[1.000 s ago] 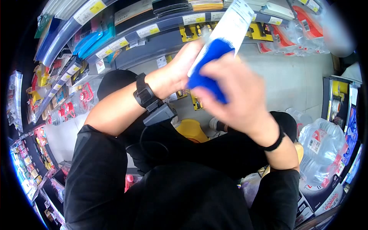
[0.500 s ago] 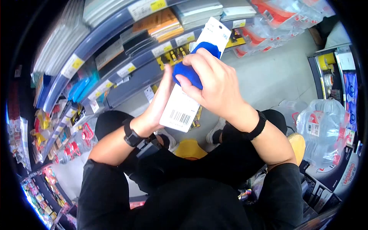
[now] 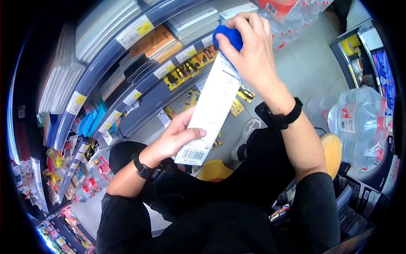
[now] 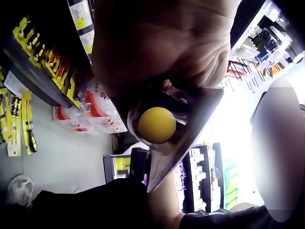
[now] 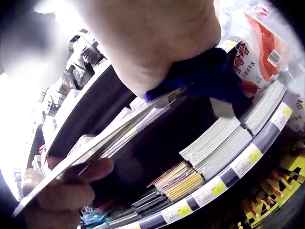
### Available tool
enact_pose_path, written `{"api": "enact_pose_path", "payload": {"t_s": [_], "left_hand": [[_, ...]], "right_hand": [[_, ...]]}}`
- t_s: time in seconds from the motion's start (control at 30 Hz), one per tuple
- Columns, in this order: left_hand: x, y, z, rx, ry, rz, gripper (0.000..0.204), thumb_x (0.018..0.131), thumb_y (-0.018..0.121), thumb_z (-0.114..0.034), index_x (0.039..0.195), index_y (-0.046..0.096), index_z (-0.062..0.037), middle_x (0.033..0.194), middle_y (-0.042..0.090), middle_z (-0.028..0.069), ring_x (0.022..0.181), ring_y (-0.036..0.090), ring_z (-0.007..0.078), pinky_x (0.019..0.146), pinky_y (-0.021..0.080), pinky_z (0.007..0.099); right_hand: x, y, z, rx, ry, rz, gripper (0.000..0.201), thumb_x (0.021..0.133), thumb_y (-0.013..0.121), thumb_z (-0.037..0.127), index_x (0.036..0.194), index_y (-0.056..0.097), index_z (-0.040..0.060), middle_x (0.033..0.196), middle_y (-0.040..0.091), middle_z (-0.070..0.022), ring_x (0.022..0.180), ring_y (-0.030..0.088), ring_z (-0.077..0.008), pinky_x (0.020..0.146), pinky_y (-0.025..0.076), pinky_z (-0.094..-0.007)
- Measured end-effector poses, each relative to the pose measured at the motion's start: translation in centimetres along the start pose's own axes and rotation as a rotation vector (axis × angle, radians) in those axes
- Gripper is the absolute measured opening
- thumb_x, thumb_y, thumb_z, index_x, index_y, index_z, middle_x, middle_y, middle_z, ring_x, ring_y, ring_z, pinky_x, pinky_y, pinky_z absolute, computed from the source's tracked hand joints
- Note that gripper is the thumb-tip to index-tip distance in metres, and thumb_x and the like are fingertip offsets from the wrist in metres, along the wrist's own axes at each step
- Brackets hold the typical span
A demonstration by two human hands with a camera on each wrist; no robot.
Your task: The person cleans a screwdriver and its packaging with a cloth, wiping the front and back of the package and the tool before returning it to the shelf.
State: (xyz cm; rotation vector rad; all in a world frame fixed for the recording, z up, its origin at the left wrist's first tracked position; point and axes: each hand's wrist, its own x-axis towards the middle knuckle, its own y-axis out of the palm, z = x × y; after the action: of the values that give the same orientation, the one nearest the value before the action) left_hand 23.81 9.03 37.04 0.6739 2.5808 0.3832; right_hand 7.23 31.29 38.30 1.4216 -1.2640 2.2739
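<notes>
My left hand (image 3: pixel 169 139) grips the lower end of a long white blister-card package (image 3: pixel 216 99), its thumb across the printed back beside the barcode. A round yellow part (image 4: pixel 157 125) shows in the clear blister on the package's other side in the left wrist view. At the card's upper end, my right hand (image 3: pixel 257 55) holds a bunched blue cloth (image 3: pixel 227 37) between thumb and fingers. The cloth overlaps the card's top, hiding that end. In the right wrist view the card appears nearly edge-on, with the dark cloth (image 5: pixel 200 71) against its near end.
Shelves with stacked notebooks (image 3: pixel 194 23) and price tags (image 3: pixel 135 31) curve along the left and front. Yellow carded tools (image 3: pixel 186 71) hang below; others lie on the floor. Large water bottles (image 3: pixel 357 127) stand at the right, near a yellow stool (image 3: pixel 213 170) under the person.
The right hand with the blue cloth has slid from the card's middle up to its far end. The left thumb now lies over the card's lower part. The head view has turned toward the right.
</notes>
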Motion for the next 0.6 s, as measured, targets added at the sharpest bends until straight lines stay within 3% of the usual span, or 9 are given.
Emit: {"api": "enact_pose_path", "payload": {"t_s": [0.03,0.1,0.27,0.3,0.37,0.4,0.5,0.53,0.6], "left_hand": [[0.0,-0.2,0.4,0.031,0.002,0.014,0.063,0.093,0.064,-0.009,0.152,0.044,-0.0001,0.129,0.066,0.011,0.115,0.064,0.0155,0.098,0.051,0.0297],[-0.1,-0.2,0.6,0.062,-0.005,0.018,0.064,0.093,0.064,-0.01,0.153,0.043,-0.0004,0.13,0.066,0.0117,0.117,0.063,0.0169,0.1,0.049,0.0302],[-0.2,-0.5,-0.1,-0.037,-0.085,-0.05,0.072,0.088,0.066,-0.017,0.154,0.042,-0.0011,0.134,0.063,0.0143,0.121,0.061,0.02,0.102,0.047,0.0311],[-0.3,-0.4,-0.3,-0.053,-0.08,-0.067,0.074,0.086,0.066,-0.018,0.154,0.042,-0.0012,0.135,0.063,0.0146,0.12,0.061,0.0202,0.102,0.047,0.0313],[-0.4,-0.2,-1.0,-0.081,-0.065,-0.105,0.077,0.084,0.065,-0.019,0.155,0.042,-0.0013,0.135,0.062,0.0153,0.12,0.061,0.0206,0.102,0.048,0.0316],[-0.4,-0.1,-1.0,-0.131,-0.044,-0.113,0.078,0.082,0.065,-0.018,0.155,0.041,-0.0014,0.136,0.062,0.016,0.119,0.061,0.0212,0.102,0.048,0.0316],[0.1,-1.3,0.0,-0.146,-0.033,-0.112,0.08,0.081,0.064,-0.017,0.156,0.04,-0.0011,0.136,0.062,0.0161,0.12,0.06,0.0215,0.101,0.047,0.0315],[0.2,-1.2,0.0,-0.132,-0.026,-0.106,0.08,0.081,0.063,-0.017,0.156,0.04,-0.0009,0.136,0.062,0.0162,0.12,0.06,0.0215,0.101,0.047,0.0314],[0.2,-0.9,-0.2,-0.099,-0.021,-0.092,0.081,0.08,0.063,-0.016,0.156,0.039,-0.0006,0.136,0.062,0.0165,0.12,0.06,0.0216,0.101,0.047,0.0313]], "right_hand": [[0.1,0.2,-0.7,-0.036,-0.052,-0.06,0.025,0.092,0.072,0.031,0.099,0.065,0.0075,0.098,0.068,-0.0128,0.092,0.068,-0.0322,0.074,0.056,-0.0416],[-0.3,-0.7,-1.0,0.234,0.457,0.298,0.035,0.097,0.065,0.039,0.102,0.065,0.0049,0.09,0.073,-0.0191,0.082,0.073,-0.0383,0.074,0.058,-0.0449],[-0.5,-0.7,-5.1,0.059,0.448,0.172,0.044,0.098,0.061,0.046,0.111,0.065,0.004,0.089,0.074,-0.0247,0.083,0.074,-0.0413,0.076,0.059,-0.0468],[0.2,-1.3,-5.4,0.042,0.514,0.158,0.039,0.099,0.067,0.04,0.115,0.064,0.0045,0.099,0.072,-0.0201,0.092,0.074,-0.0348,0.081,0.057,-0.0414],[1.4,-2.2,-4.9,0.106,0.627,-0.027,0.017,0.099,0.064,0.016,0.108,0.063,0.0015,0.094,0.066,-0.0133,0.085,0.065,-0.0232,0.079,0.052,-0.0366],[2.0,-2.3,-4.6,0.268,0.651,-0.146,0.018,0.102,0.063,0.02,0.105,0.06,0.0028,0.085,0.067,-0.0128,0.075,0.065,-0.023,0.071,0.053,-0.0379],[2.5,-3.8,-1.8,0.386,0.515,-0.146,0.019,0.102,0.063,0.02,0.106,0.058,0.0024,0.095,0.068,-0.0139,0.084,0.066,-0.0217,0.075,0.052,-0.0354],[1.8,-3.2,-1.9,0.147,0.263,-0.153,0.021,0.102,0.063,0.019,0.113,0.059,0.0022,0.101,0.066,-0.0129,0.091,0.064,-0.0194,0.079,0.052,-0.0341],[0.8,-2.4,-1.3,0.183,0.117,-0.033,0.032,0.098,0.069,0.034,0.111,0.063,0.0043,0.1,0.066,-0.0154,0.093,0.068,-0.0337,0.081,0.055,-0.0414]]}}
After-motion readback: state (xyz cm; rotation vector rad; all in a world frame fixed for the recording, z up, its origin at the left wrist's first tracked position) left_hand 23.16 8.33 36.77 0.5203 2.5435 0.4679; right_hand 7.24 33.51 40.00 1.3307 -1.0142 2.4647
